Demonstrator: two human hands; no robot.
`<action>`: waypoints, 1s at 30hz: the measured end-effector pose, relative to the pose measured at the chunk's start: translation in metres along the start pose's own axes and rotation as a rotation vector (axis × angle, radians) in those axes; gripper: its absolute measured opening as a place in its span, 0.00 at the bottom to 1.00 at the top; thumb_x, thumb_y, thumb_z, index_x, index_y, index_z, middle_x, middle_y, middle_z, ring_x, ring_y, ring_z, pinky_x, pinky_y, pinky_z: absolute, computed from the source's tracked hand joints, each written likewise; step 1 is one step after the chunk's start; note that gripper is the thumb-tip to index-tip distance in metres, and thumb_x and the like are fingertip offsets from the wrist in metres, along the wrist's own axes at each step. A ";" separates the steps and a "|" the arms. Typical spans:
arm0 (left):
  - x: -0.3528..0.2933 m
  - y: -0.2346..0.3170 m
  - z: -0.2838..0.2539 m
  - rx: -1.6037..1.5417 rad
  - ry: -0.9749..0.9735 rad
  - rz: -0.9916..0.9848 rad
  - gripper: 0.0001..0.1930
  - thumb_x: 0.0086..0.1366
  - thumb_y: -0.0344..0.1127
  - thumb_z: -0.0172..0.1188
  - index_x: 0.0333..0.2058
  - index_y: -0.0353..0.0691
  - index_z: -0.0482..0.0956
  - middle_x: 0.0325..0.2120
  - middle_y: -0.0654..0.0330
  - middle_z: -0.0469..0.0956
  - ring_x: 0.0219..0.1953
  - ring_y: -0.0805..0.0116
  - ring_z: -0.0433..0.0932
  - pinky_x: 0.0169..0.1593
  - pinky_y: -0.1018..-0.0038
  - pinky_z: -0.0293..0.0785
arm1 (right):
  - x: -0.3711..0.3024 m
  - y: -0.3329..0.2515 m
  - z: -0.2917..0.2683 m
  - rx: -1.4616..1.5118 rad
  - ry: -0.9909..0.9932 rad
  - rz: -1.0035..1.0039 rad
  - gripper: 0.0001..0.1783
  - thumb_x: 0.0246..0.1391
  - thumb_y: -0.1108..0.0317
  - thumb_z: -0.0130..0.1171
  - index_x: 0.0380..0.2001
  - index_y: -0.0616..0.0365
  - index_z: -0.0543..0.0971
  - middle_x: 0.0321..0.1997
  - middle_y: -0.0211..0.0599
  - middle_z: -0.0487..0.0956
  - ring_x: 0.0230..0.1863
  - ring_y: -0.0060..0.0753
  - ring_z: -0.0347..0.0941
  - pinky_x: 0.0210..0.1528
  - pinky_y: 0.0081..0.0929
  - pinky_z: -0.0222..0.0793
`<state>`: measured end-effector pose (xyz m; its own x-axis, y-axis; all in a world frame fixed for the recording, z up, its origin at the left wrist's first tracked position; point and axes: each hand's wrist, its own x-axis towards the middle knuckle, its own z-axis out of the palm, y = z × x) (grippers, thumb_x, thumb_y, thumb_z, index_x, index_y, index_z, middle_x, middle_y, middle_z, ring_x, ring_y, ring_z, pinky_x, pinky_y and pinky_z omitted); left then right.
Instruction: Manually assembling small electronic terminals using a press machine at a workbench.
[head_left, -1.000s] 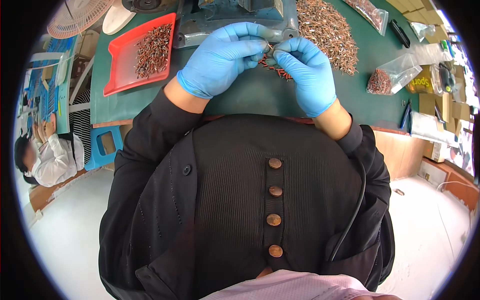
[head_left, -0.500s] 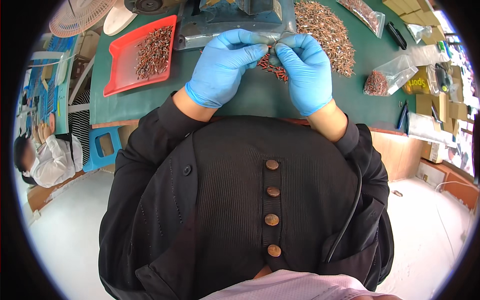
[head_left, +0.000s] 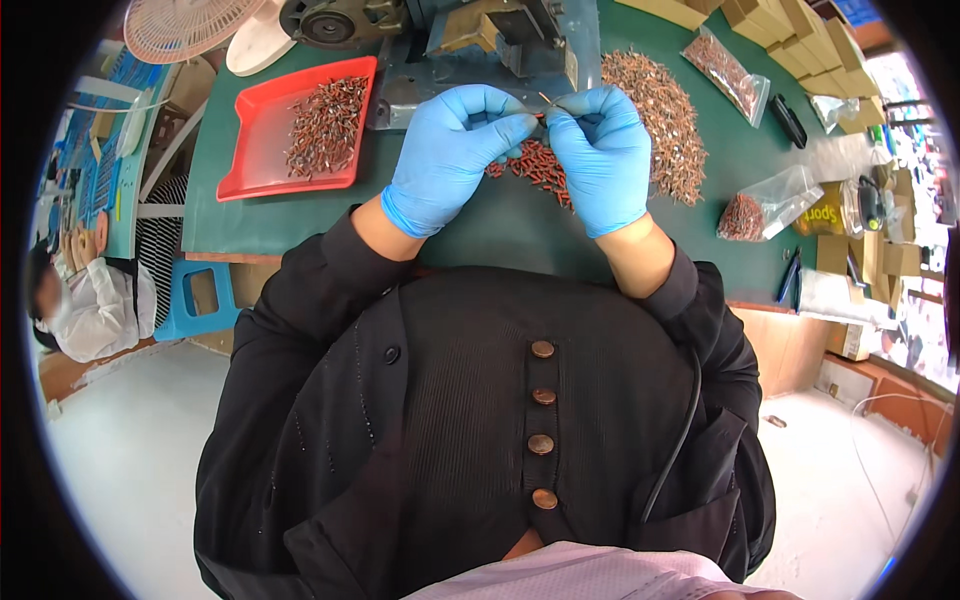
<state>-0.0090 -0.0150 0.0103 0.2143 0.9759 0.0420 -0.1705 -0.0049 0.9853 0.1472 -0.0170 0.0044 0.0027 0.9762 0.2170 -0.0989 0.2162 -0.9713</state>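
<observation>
My left hand [head_left: 455, 150], in a blue glove, is closed in a pinch on a small red piece [head_left: 539, 115] at its fingertips. Facing it, my right hand [head_left: 603, 160], gloved the same, pinches a thin copper-coloured pin [head_left: 545, 99] that sticks up past the fingers. Both sets of fingertips nearly meet; whether the two pieces touch is too small to tell. Below and between the hands lies a loose pile of small red pieces [head_left: 538, 172]. Beyond my right hand spreads a larger heap of brown and silvery small parts [head_left: 660, 125].
A red tray [head_left: 250, 150] with similar parts stands at left. Behind the hands is a dark metal machine [head_left: 400, 90]. At right lie a bag of parts [head_left: 743, 218], another filled bag [head_left: 725, 75], pliers [head_left: 789, 277] and cardboard boxes [head_left: 780, 30]. A person in white [head_left: 105, 310] sits far left.
The view has shifted, so the table and machine sit lower in it. Both hands remain fingertip to fingertip, and the copper-coloured pin now shows above my right fingers.
</observation>
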 end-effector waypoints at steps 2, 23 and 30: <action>0.006 0.003 -0.003 0.002 0.008 0.010 0.08 0.58 0.30 0.61 0.36 0.33 0.77 0.27 0.65 0.78 0.27 0.82 0.72 0.29 0.84 0.68 | 0.008 0.001 0.004 -0.004 0.007 -0.011 0.06 0.53 0.79 0.56 0.33 0.63 0.70 0.32 0.34 0.76 0.32 0.18 0.72 0.36 0.15 0.69; 0.129 0.005 -0.025 0.663 0.578 0.795 0.04 0.53 0.26 0.64 0.29 0.34 0.80 0.19 0.65 0.76 0.17 0.83 0.68 0.22 0.83 0.65 | 0.133 0.006 0.051 -0.294 0.315 -0.160 0.09 0.45 0.70 0.62 0.26 0.65 0.76 0.22 0.36 0.78 0.23 0.20 0.72 0.29 0.21 0.70; 0.137 0.000 -0.024 0.695 0.599 0.847 0.05 0.52 0.26 0.65 0.28 0.35 0.80 0.19 0.64 0.75 0.16 0.82 0.68 0.21 0.83 0.64 | 0.138 0.009 0.049 -0.267 0.302 -0.136 0.09 0.45 0.70 0.62 0.25 0.65 0.76 0.21 0.36 0.78 0.23 0.20 0.72 0.28 0.21 0.70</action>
<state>-0.0030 0.1244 0.0120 -0.2175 0.5542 0.8034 0.5419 -0.6161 0.5717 0.0975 0.1184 0.0301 0.2928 0.8915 0.3457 0.1835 0.3024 -0.9354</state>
